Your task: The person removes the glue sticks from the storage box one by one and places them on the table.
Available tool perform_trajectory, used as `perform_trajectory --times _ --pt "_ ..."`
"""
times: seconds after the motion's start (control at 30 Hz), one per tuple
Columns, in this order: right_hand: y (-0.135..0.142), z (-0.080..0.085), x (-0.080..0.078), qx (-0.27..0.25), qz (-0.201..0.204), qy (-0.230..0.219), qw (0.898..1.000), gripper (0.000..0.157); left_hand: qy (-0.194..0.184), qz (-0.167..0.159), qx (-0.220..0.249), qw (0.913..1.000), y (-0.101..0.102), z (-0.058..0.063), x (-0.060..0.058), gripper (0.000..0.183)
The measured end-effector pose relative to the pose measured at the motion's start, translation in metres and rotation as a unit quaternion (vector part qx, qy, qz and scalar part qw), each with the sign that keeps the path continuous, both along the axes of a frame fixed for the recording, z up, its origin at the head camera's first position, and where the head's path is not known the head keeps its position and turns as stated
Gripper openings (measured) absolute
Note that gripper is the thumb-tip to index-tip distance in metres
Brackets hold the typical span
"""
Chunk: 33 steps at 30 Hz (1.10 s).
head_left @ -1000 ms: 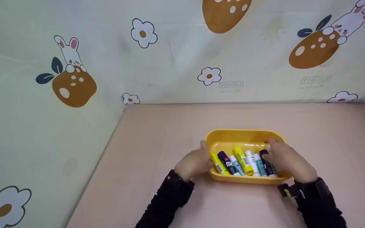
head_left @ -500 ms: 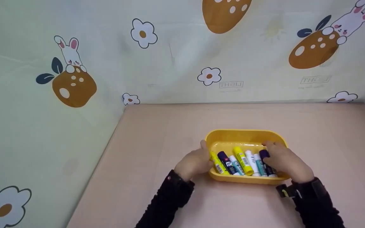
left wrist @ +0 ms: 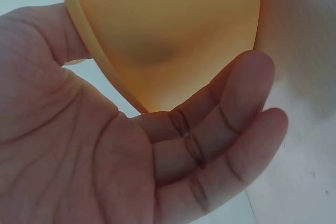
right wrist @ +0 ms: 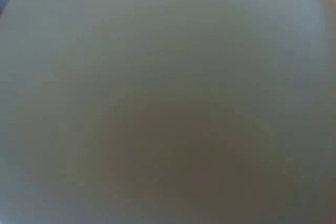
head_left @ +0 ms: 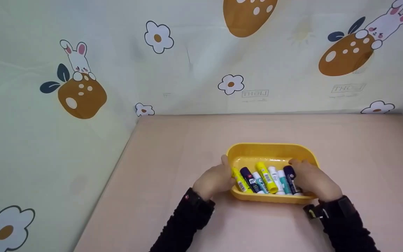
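The yellow tray [head_left: 268, 152] stood on the desk [head_left: 173, 147], well apart from the back edge and from the back left corner, its long sides running roughly parallel to that edge. At least 7 tubes lay in it side by side, most of them slanting: from the left, a yellow tube [head_left: 242, 181], a dark tube, a pale blue tube, a 2nd yellow tube, a white tube [head_left: 276, 180], a teal tube [head_left: 284, 182] and a 2nd dark tube [head_left: 290, 175], partly covered. The left hand [head_left: 215, 178] gripped the tray's left end, thumb up at the rim and fingers curved against the outer wall, as the left wrist view showed. The right hand [head_left: 315, 180] was down inside the right end, at the last dark tube; its fingers were mostly hidden and the right wrist view was a blur, so how far open it was, and whether it held a tube, could not be told. The likeliest trouble was rolling: the tubes looked round, so a sideways push from the right hand could bunch the row or knock it out of order. If the left hand raised its end, the tray could tilt and send the tubes against the right hand. Fingers closing blindly there might also catch 2 tubes at once.
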State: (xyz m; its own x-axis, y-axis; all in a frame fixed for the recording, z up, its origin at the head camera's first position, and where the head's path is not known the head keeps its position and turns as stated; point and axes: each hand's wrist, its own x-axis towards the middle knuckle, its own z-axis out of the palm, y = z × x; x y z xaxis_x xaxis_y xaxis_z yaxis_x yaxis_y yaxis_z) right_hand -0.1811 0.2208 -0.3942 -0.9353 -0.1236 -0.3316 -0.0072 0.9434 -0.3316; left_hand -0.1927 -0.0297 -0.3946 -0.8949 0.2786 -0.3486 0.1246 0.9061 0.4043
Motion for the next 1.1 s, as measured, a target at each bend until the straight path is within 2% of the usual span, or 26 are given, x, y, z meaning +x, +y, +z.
perform_trajectory --times 0.6,0.9,1.1 --pt "0.0005 -0.0028 -0.0013 0.017 -0.009 -0.012 1.0 0.06 -0.003 0.005 0.015 0.9999 0.0002 0.0006 0.0007 0.075" --pt "0.0003 -0.0021 0.0 0.037 0.017 -0.011 0.999 0.054 -0.005 0.011 0.001 0.9999 0.0007 0.0 0.0 0.078" --pt "-0.0006 -0.0026 0.0001 0.029 0.005 -0.023 0.999 0.054 -0.005 0.017 0.006 0.9998 0.0011 -0.0006 0.0002 0.077"
